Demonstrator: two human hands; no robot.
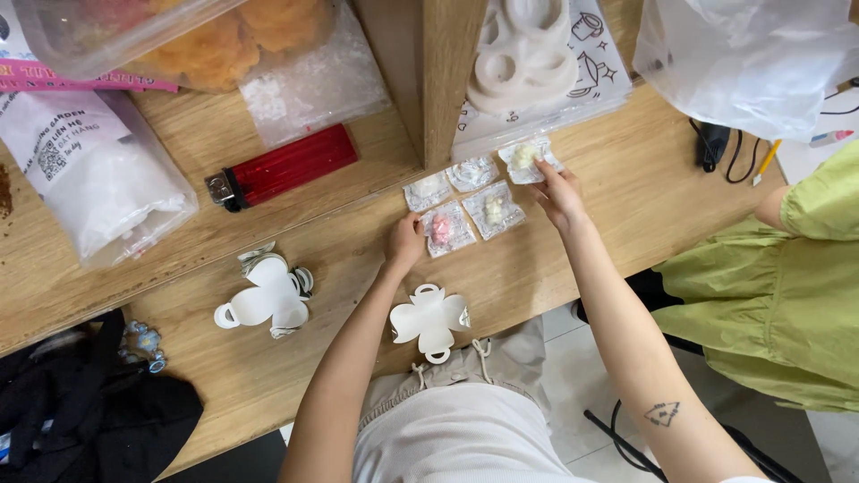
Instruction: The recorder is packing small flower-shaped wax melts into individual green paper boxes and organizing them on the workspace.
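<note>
Bare arms, small forearm tattoo point(662, 413)

a small craft packing workshop: wooden table point(617, 179), sachets point(493, 210), flat paper boxes point(429, 320).
</note>
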